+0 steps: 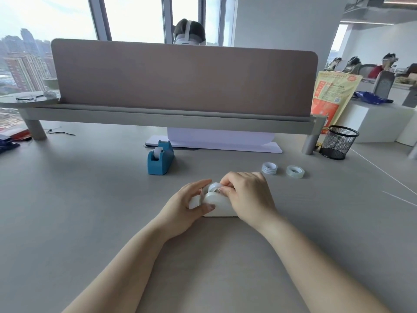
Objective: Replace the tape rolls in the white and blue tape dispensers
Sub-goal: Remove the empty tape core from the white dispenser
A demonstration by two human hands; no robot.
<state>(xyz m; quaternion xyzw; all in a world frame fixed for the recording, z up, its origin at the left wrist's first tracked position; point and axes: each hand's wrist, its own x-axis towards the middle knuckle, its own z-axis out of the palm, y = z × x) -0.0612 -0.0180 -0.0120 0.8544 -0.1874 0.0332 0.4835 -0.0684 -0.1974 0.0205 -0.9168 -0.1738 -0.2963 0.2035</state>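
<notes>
A white tape dispenser (217, 205) stands on the grey desk in front of me. My left hand (189, 206) grips its left end, thumb on the front. My right hand (247, 195) pinches the tape roll (214, 187) that sits in the top of the dispenser. Behind it, to the left, a blue tape dispenser (160, 159) stands alone with a white roll inside. Two spare clear tape rolls lie flat to the right, one (269, 168) nearer me and one (295, 171) further right.
A brown desk divider (180, 80) on a grey rail crosses the back, with white paper (216, 141) beneath it. A black mesh pen cup (338, 142) and an orange bag (331, 96) stand at the right. A person sits behind the divider.
</notes>
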